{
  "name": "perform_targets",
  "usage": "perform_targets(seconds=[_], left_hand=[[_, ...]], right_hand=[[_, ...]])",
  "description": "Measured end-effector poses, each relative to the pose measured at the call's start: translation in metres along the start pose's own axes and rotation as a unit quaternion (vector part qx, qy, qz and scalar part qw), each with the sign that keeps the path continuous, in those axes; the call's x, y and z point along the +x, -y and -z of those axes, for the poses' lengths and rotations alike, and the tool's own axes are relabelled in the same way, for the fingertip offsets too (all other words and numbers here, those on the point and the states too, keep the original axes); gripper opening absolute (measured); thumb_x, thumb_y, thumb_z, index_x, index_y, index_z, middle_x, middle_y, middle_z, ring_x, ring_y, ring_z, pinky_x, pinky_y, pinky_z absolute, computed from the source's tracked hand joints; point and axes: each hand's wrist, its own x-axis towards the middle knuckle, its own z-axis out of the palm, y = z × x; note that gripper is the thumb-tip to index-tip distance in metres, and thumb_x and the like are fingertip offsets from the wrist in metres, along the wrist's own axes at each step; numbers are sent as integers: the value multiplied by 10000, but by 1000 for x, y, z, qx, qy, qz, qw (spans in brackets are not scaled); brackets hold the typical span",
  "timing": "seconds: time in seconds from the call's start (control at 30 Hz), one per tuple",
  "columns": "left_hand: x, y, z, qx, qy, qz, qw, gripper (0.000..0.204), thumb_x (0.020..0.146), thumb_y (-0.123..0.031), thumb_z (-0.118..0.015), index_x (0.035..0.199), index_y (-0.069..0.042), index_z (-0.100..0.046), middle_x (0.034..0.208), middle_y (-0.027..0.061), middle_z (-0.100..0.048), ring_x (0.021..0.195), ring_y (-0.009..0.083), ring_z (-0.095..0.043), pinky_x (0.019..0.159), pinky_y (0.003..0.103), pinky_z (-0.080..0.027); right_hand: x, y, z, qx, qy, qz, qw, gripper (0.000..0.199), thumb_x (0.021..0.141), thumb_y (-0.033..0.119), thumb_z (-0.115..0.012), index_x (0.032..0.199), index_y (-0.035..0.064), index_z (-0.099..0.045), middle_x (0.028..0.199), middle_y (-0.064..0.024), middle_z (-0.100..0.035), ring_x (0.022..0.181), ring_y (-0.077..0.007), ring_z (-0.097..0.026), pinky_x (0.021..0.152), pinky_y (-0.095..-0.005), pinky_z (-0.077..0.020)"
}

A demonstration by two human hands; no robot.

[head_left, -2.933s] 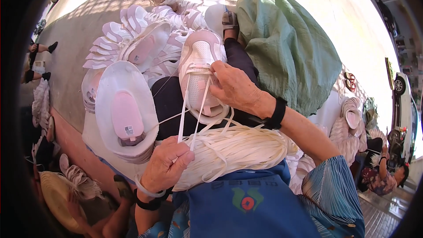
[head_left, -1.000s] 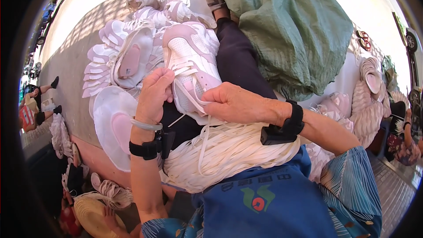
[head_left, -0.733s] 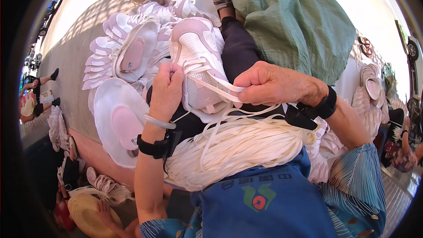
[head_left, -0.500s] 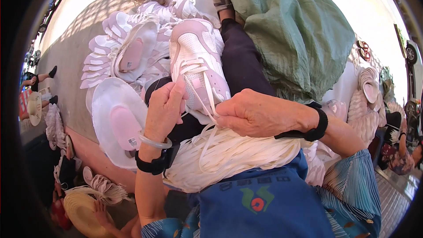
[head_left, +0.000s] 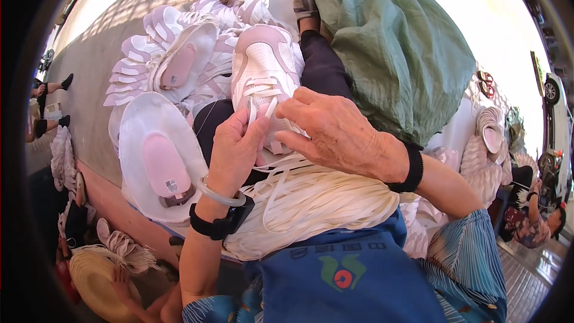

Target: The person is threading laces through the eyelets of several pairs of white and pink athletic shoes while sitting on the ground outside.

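A white and pale mauve sneaker (head_left: 263,63) lies toe away from me, its white shoelace (head_left: 270,109) crossed over the front and loose near the opening. My left hand (head_left: 235,143) is closed at the shoe's opening, thumb and fingers pinching the lace. To its right, my right hand (head_left: 344,134) hovers over the shoe's side. Its thumb and forefinger are apart, the forefinger beside the lace; its other fingertips are partly hidden. Below both hands, a thick bundle of cream laces (head_left: 323,194) lies across my lap on a blue apron (head_left: 353,275).
Stacked mauve and white shoe uppers (head_left: 134,63) stand at the left, beside a white upper with a pink insole (head_left: 164,161). Green cloth (head_left: 394,54) spreads at the upper right. More uppers (head_left: 478,161) are piled at the right. Another person's straw hat (head_left: 98,284) shows at lower left.
My right hand has moved up and left toward the laced part and loosened from the lace it gripped. My left hand has shifted slightly right, over the shoe's opening.
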Motion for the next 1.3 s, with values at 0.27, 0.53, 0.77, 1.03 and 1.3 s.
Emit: perform_targets(seconds=[0.27, 0.53, 0.77, 1.03, 1.3], left_hand=[[-8, 16, 15, 93, -49, -69, 992, 238, 977, -266, -544, 873, -56, -582, 629, -73, -411, 474, -4, -352, 375, 173, -305], [-16, 18, 29, 148, -26, -47, 988, 249, 949, -176, -553, 802, 22, -520, 622, 4, -424, 607, 96, -349, 528, 298, -343], [-1, 28, 25, 173, -36, -117, 977, 276, 979, -236, -523, 797, -28, -528, 609, -26, -394, 545, 52, -332, 462, 247, -299], [0, 38, 24, 180, -2, -109, 978, 301, 984, -271, -514, 769, -62, -549, 605, -68, -421, 476, 14, -359, 390, 200, -288], [-17, 23, 20, 107, 3, -10, 994, 333, 971, -287, -534, 751, -39, -566, 590, -50, -438, 481, 21, -379, 392, 194, -314]], right_hand=[[10, -22, -31, -149, 35, 30, 988, 461, 784, 144, -656, 1215, 99, -500, 882, -117, -527, 663, -272, -630, 549, -339, -521], [3, -29, -42, -145, 14, 19, 989, 517, 779, 160, -648, 1261, 95, -469, 832, -137, -521, 592, -259, -609, 464, -324, -497], [18, -42, -48, -157, 10, 15, 987, 480, 808, 194, -626, 1230, 42, -456, 882, -188, -555, 602, -313, -645, 519, -364, -540], [-2, -43, -34, -45, -22, -39, 998, 431, 852, 209, -621, 1221, 40, -475, 879, -171, -551, 684, -331, -619, 597, -400, -532], [5, -35, -33, -141, 17, 8, 990, 329, 871, 219, -612, 1128, 22, -552, 956, -160, -569, 744, -309, -627, 644, -351, -545]])
